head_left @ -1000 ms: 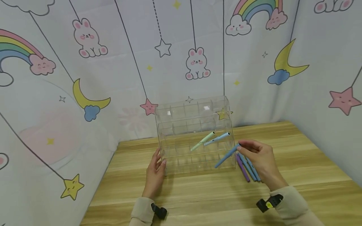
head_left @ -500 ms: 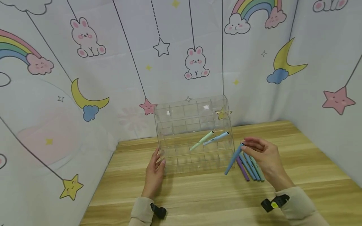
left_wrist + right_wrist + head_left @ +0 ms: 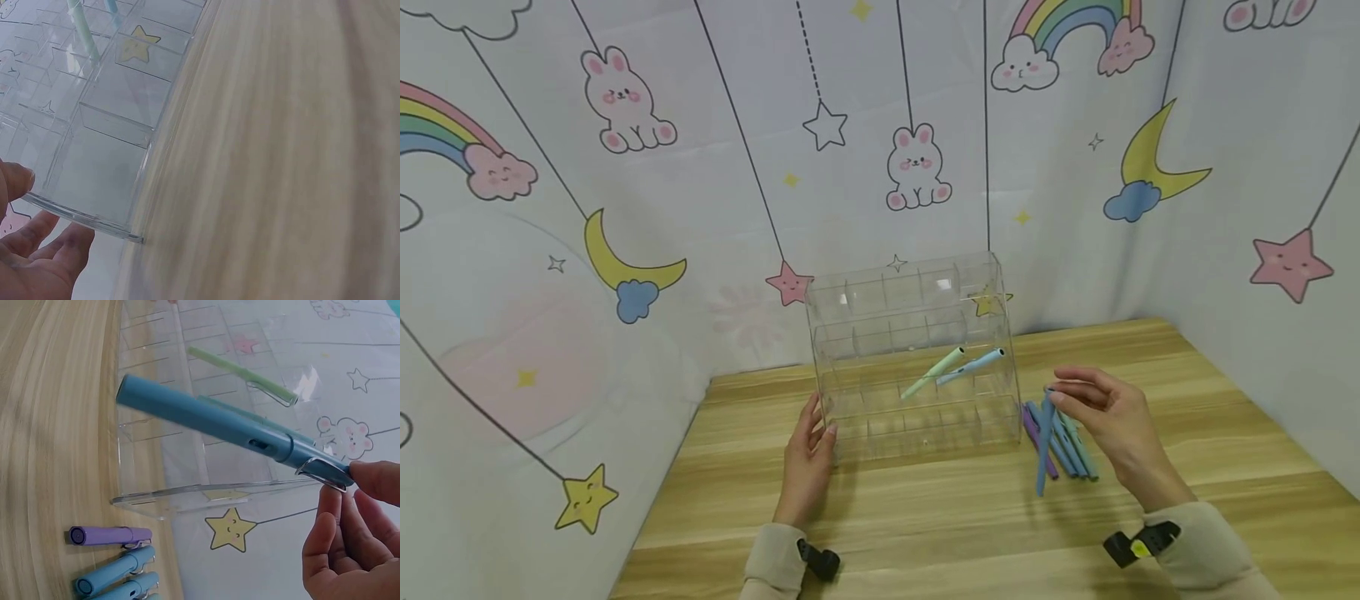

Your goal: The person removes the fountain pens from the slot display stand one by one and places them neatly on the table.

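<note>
Pen (image 3: 212, 423) pinched in right hand (image 3: 1116, 425) | left hand (image 3: 807, 467) gripping clear rack (image 3: 887, 336) by side | green pen (image 3: 934, 372) slanted inside

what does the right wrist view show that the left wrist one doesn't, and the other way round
Only the right wrist view: the right hand pinching a blue pen, plus a purple pen and other blue pens lying on the wooden table.
Only the left wrist view: a close look at the left hand, gripping the clear rack by its side panel.
Both: the rack, its light green pen and pale blue pen, and the table.
</note>
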Demonstrator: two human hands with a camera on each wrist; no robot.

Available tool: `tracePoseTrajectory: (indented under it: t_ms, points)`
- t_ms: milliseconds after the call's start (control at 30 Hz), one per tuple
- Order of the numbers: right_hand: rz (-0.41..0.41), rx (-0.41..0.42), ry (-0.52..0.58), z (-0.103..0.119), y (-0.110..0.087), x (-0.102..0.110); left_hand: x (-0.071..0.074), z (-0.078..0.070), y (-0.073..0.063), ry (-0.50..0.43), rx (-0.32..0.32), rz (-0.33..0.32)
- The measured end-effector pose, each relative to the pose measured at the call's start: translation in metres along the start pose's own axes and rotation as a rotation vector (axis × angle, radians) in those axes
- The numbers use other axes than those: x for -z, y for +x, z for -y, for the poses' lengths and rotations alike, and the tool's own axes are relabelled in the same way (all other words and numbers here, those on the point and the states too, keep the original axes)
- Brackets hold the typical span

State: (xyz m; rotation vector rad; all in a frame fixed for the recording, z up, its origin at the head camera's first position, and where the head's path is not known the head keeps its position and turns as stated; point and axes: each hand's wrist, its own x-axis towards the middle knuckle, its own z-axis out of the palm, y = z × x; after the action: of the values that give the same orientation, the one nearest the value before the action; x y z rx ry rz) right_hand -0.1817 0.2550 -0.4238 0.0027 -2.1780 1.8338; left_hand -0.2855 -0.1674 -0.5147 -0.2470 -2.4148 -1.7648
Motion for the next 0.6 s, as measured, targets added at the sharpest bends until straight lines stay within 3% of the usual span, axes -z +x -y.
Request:
tracePoseTrajectory:
  t_ms: [200, 400, 600]
  points:
    - [0.037, 0.016, -0.085, -0.005, -0.002, 0.003, 0.0, 0.001, 0.0, 0.002, 0.001, 0.008]
    - [0.13, -0.038, -0.231, -0.012, -0.005, 0.007, 0.0, 0.002, 0.0, 0.011, -0.016, 0.003]
    - [0.191, -0.081, -0.257, -0.018, -0.009, 0.01, 0.0, 0.001, 0.0, 0.017, -0.019, 0.005]
